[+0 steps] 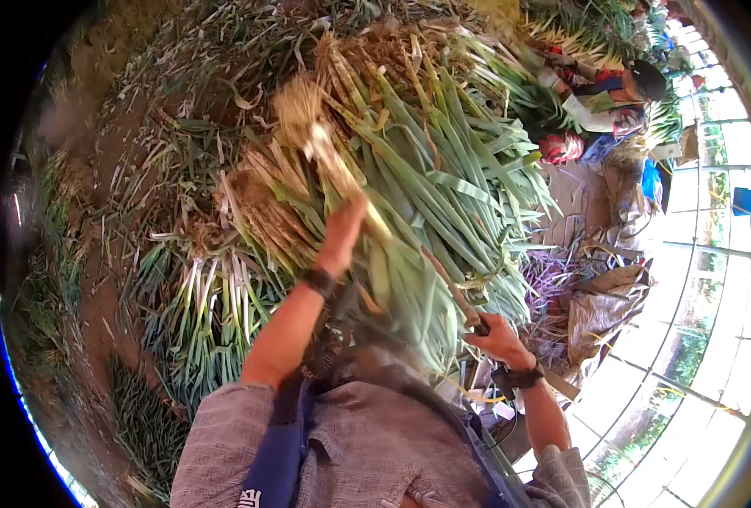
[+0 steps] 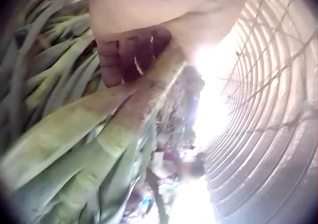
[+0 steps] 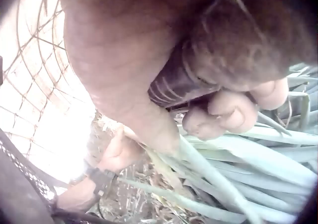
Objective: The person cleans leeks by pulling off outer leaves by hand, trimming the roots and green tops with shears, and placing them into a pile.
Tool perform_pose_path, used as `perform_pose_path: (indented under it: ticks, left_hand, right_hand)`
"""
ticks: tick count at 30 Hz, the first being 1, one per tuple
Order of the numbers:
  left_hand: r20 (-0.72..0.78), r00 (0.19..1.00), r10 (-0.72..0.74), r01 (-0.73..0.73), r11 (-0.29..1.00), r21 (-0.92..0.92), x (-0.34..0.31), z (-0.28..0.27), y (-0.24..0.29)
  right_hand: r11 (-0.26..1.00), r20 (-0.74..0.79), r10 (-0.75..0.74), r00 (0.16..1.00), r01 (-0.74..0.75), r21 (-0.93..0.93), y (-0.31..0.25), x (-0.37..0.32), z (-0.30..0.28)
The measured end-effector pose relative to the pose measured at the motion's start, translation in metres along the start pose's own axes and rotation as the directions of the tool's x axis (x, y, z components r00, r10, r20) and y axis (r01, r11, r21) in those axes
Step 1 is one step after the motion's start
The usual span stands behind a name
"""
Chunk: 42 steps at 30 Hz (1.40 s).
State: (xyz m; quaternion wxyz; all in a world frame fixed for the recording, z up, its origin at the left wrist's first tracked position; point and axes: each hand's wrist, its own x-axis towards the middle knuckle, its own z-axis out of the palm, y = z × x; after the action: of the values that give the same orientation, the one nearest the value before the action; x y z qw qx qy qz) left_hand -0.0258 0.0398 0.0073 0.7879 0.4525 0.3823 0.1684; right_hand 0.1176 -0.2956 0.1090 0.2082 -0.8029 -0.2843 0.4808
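In the head view my left hand (image 1: 342, 237) grips the stalks of a bunch of leeks (image 1: 379, 227), roots toward the upper left, leaves hanging toward my body. The left wrist view shows the fingers (image 2: 131, 57) curled round the stalks (image 2: 134, 102). My right hand (image 1: 501, 340) holds a dark handle (image 1: 480, 328) of a long brown tool (image 1: 450, 284), which lies beside the leaves. In the right wrist view, the fingers (image 3: 223, 115) curl round the dark banded handle (image 3: 174, 85), above green leaves (image 3: 223, 179).
Piled leeks (image 1: 443, 152) lie ahead, with more bundles (image 1: 223, 296) at the left. Leaf scraps (image 1: 138, 178) cover the ground. Another person (image 1: 600, 110) bends at the upper right. A brown sack (image 1: 606, 305) and a netted sheet wall (image 1: 689, 322) stand at the right.
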Motion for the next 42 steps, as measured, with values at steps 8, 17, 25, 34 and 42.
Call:
perform_pose_path:
  ticks: [8,17,25,34,42]
  left_hand:
    - [-0.022,0.901,-0.433,0.432,0.894,0.119,0.059,0.002,0.006]
    - [-0.128,0.965,-0.231,0.264,0.865,0.427,0.050,-0.023,-0.094]
    - [-0.057,0.892,-0.449,0.436,0.818,0.376,-0.024,-0.003,-0.138]
    - [-0.362,0.927,0.099,0.094,0.872,0.480,0.004,0.009,-0.177]
    - [-0.086,0.912,-0.402,0.395,0.914,-0.090,0.018,-0.008,-0.101]
  right_hand:
    - [0.939,-0.166,-0.121,0.979,0.059,-0.339,-0.052,0.040,0.019]
    - [0.881,-0.099,-0.109,0.989,0.050,-0.471,-0.015,0.076,0.045]
    - [0.878,0.010,-0.111,0.994,0.103,-0.468,-0.003,0.094,0.050]
    - [0.914,-0.086,-0.051,0.995,0.012,-0.404,0.001,0.089,0.045]
    - [0.957,-0.072,-0.061,0.996,0.038,-0.288,-0.006,0.077,0.037]
